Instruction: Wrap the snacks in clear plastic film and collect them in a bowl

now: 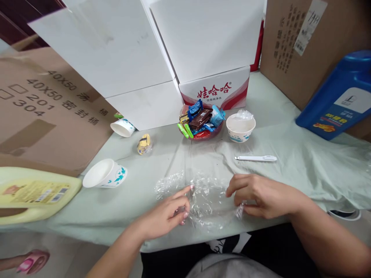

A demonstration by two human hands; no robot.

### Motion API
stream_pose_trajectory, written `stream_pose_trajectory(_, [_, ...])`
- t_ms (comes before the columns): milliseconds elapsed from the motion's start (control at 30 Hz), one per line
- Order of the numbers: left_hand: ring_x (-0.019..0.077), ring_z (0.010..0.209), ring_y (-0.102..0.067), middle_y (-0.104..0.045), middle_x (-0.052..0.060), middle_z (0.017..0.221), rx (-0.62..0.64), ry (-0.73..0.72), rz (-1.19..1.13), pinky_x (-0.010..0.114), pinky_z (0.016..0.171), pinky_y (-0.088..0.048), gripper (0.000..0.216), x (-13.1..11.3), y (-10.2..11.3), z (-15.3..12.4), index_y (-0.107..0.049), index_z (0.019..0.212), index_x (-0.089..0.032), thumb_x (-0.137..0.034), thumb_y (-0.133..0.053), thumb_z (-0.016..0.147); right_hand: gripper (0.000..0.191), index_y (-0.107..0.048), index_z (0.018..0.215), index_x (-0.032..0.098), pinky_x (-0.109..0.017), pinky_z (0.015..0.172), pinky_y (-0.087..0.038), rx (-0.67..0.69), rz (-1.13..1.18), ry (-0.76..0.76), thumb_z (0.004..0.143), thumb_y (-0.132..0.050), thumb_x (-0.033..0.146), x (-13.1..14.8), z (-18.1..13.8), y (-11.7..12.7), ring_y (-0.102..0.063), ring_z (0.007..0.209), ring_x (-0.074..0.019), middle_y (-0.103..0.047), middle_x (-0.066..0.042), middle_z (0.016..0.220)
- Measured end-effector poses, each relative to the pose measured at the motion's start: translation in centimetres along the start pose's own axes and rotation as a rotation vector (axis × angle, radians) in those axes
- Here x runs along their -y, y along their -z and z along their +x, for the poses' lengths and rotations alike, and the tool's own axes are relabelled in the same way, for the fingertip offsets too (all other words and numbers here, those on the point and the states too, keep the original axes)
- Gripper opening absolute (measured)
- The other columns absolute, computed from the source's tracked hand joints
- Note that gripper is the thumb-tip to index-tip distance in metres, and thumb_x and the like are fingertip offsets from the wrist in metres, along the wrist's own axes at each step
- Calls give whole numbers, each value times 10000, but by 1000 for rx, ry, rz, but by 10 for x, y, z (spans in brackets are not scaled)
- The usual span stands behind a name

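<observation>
A crumpled sheet of clear plastic wrap (207,200) lies on the pale green cloth (290,181) near the table's front edge. My left hand (168,214) pinches the wrap's left side with fingers curled. My right hand (261,195) grips the wrap's right edge, fingers bent over it. A white pen-like tool (255,158) lies just beyond my right hand.
A bowl of wrapped snacks (201,121) and a paper bowl (240,127) stand further back. Two paper cups (104,174) (123,127) lie tipped at left beside a small yellow candy (144,144). A yellow jug (31,193), a blue jug (339,98) and cardboard boxes (203,42) ring the table.
</observation>
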State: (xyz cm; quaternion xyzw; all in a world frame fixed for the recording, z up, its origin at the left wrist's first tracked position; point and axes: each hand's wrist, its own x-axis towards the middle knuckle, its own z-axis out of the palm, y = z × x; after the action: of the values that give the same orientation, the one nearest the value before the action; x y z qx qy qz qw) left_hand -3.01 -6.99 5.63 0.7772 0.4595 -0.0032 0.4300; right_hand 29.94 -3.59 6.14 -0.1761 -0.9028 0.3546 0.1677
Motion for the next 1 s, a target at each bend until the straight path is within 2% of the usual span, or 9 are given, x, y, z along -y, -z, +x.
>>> stream_pose_trajectory(67, [214,984,-687,-391,87,1528,3,8,-40,264,651,-541,121,0,-3,3,-572,844,-216,-239,-480,919,208,-672,873,187,-285,870,-488,92,86,16,762,-561,50,5,2,-5,-621,1025,-169,-683,-57,1136])
stream_pose_trajectory(133, [113,675,-684,-185,81,1614,12,4,-76,282,618,-555,117,2,-5,7,-565,839,-211,-215,-476,915,210,-667,882,199,-274,844,-504,161,73,-21,768,-556,62,6,2,-8,-651,1005,-171,-670,-52,1198])
stream_pose_trajectory(200, [73,576,-646,-109,71,1627,21,-19,-93,291,605,-562,118,3,-5,12,-564,826,-208,-196,-480,908,179,-658,860,196,-301,807,-518,165,-46,-141,787,-539,85,4,2,-10,-676,971,-199,-626,-84,1288])
stream_pose_trajectory(367, [123,684,-697,-271,84,1586,53,-95,-75,269,597,-540,111,0,4,21,-595,803,-201,-175,-522,882,159,-629,818,157,-405,782,-521,9,-386,-487,817,-479,106,-7,-5,-4,-698,922,-274,-485,-199,1428])
stream_pose_trajectory(467, [215,1022,-682,-493,79,1461,47,-119,-32,241,640,-515,100,-3,10,20,-600,773,-202,-192,-563,866,159,-631,814,178,-404,840,-504,-94,-375,-377,848,-480,141,-5,-8,1,-647,1037,-272,-553,-144,1363])
stream_pose_trajectory(567, [252,1174,-609,-578,85,1376,8,-117,-13,244,668,-507,90,-5,12,17,-605,781,-203,-205,-570,864,136,-638,808,194,-387,897,-473,-135,-269,-191,829,-521,127,2,-8,5,-600,1056,-239,-641,-93,1201])
stream_pose_trajectory(667, [242,1080,-661,-457,91,1486,4,-78,-6,253,627,-506,94,-5,9,17,-604,813,-203,-194,-534,875,175,-641,832,197,-335,868,-475,-79,-103,-86,780,-544,61,11,-6,5,-594,1003,-199,-674,-62,1082])
stream_pose_trajectory(800, [103,621,-678,-147,73,1621,12,-15,42,298,630,-533,103,-6,0,25,-584,834,-209,-153,-502,862,251,-640,855,198,-301,876,-487,-18,85,-48,725,-539,8,19,-7,5,-613,1022,-177,-673,-54,1120])
stream_pose_trajectory(1000, [108,681,-679,-139,63,1621,23,-46,49,279,630,-539,131,-16,-1,33,-595,839,-208,-125,-494,849,250,-632,835,197,-321,939,-494,116,19,-157,696,-538,12,16,-9,-3,-565,1224,-233,-563,-85,1375])
